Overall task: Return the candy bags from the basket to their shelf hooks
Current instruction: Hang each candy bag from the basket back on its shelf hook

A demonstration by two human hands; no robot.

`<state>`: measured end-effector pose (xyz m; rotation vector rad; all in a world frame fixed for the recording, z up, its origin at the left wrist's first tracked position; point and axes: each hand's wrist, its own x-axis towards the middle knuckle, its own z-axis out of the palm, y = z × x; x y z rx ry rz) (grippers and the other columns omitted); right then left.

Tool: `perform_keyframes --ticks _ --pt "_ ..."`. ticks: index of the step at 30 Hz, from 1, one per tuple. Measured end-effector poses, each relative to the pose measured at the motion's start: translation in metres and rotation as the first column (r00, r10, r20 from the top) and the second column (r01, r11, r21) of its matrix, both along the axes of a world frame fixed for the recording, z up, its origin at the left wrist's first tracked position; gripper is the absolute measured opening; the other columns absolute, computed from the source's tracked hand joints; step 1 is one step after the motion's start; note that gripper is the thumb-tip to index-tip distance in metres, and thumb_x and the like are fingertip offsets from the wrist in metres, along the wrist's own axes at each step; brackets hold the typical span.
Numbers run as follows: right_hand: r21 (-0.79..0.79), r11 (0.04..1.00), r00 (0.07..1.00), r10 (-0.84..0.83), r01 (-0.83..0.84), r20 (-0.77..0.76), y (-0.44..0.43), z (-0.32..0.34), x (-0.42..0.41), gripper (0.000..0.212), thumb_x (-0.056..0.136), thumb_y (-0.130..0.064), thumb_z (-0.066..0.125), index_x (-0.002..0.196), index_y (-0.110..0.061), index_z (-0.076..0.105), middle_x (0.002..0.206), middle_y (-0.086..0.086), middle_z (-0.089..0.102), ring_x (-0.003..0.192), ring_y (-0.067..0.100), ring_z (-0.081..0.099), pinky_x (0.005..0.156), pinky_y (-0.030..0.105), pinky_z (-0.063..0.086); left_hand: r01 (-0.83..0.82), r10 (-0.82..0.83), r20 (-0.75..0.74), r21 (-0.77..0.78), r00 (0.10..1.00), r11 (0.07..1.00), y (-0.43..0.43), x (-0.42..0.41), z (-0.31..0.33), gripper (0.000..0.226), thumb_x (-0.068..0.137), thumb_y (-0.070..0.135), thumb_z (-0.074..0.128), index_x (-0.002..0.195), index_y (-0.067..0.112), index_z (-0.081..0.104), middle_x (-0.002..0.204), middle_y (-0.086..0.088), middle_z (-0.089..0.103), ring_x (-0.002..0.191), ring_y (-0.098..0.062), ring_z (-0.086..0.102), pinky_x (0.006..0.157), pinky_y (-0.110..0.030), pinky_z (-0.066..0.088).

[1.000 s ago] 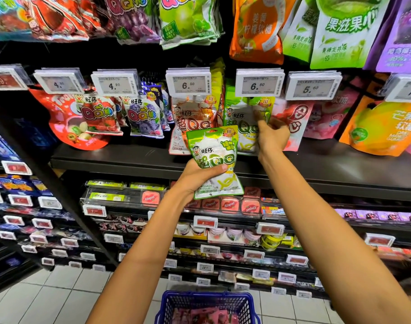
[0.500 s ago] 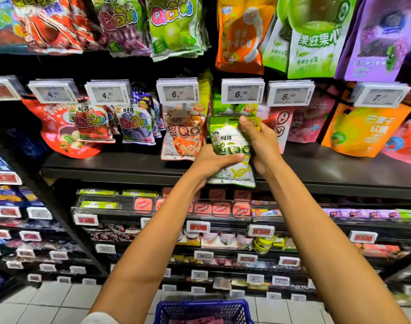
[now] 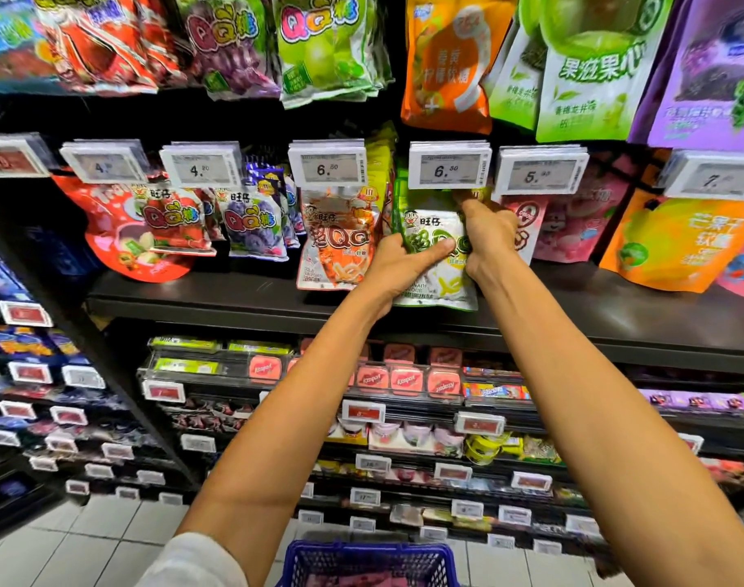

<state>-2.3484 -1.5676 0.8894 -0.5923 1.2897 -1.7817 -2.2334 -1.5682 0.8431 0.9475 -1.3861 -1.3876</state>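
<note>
The green-and-white candy bag (image 3: 435, 264) under the 6.50 price tag (image 3: 448, 170) is glossy plastic film, creased. Left of that tag, the orange bag (image 3: 334, 243) shines likewise. Below it, the shelf board (image 3: 234, 296) looks matt dark, perhaps metal. The blue basket (image 3: 368, 563) is moulded plastic mesh.

Both hands have carried the green-and-white candy bag (image 3: 435, 264) up and right, from in front of the shelf edge to just beneath the 6.50 price tag (image 3: 448, 170). The right hand (image 3: 486, 235), earlier at the hanging bags alone, now grips its top; the left hand (image 3: 399, 264) clasps its left side.
</note>
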Motion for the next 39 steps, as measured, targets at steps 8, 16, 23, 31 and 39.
perform_keyframes --ticks 8,16,23,31,39 --pt "0.029 0.999 0.997 -0.042 0.044 -0.064 -0.01 -0.006 0.003 0.013 0.08 0.0 0.061 0.079 -0.008 0.051 0.069 0.006 0.06 0.058 0.02 0.06 0.058 0.033 0.053 -0.003 0.003 0.013 0.001 1.0 1.0 -0.007 0.003 -0.006 0.019 0.082 0.023 0.077 0.097 0.016 0.067 0.087 0.007 0.075 0.075 -0.003 0.073 0.061 -0.014 0.053" --pt "0.012 1.0 0.999 -0.009 0.009 -0.032 -0.009 -0.006 0.001 0.013 0.08 0.0 0.063 0.079 -0.008 0.053 0.074 0.01 0.064 0.059 0.021 0.063 0.06 0.036 0.057 -0.036 0.036 0.026 0.006 0.999 0.999 -0.009 0.0 -0.012 0.039 0.081 0.025 0.079 0.112 0.006 0.066 0.097 -0.003 0.076 0.08 -0.008 0.073 0.065 -0.019 0.056" --pt "0.011 1.0 1.0 -0.017 0.017 -0.022 -0.011 -0.01 0.003 0.019 0.082 0.0 0.062 0.074 -0.012 0.05 0.073 0.008 0.063 0.058 0.02 0.063 0.064 0.039 0.058 -0.046 0.046 0.057 0.009 0.997 0.999 -0.008 0.003 -0.014 0.042 0.081 0.028 0.078 0.113 0.003 0.066 0.096 -0.003 0.076 0.078 -0.008 0.072 0.062 -0.018 0.053" --pt "0.054 0.997 0.998 -0.056 0.057 -0.032 -0.025 -0.015 0.003 0.015 0.075 -0.01 0.077 0.074 -0.014 0.063 0.079 0.004 0.071 0.067 0.02 0.068 0.06 0.027 0.058 -0.174 0.18 0.268 -0.047 0.946 0.984 -0.008 0.004 -0.01 0.059 0.081 0.038 0.076 0.123 0.001 0.057 0.121 -0.011 0.066 0.113 -0.022 0.062 0.097 -0.035 0.051" --pt "0.014 0.987 0.978 -0.159 0.163 -0.133 -0.037 -0.023 0.004 0.025 0.07 -0.016 0.086 0.081 -0.013 0.064 0.088 0.0 0.069 0.08 0.018 0.063 0.074 0.029 0.055 -0.265 0.485 0.484 -0.455 0.728 0.85 0.005 -0.009 -0.011 0.075 0.085 0.015 0.073 0.146 0.004 0.03 0.143 -0.015 0.043 0.129 -0.03 0.046 0.106 -0.038 0.04"
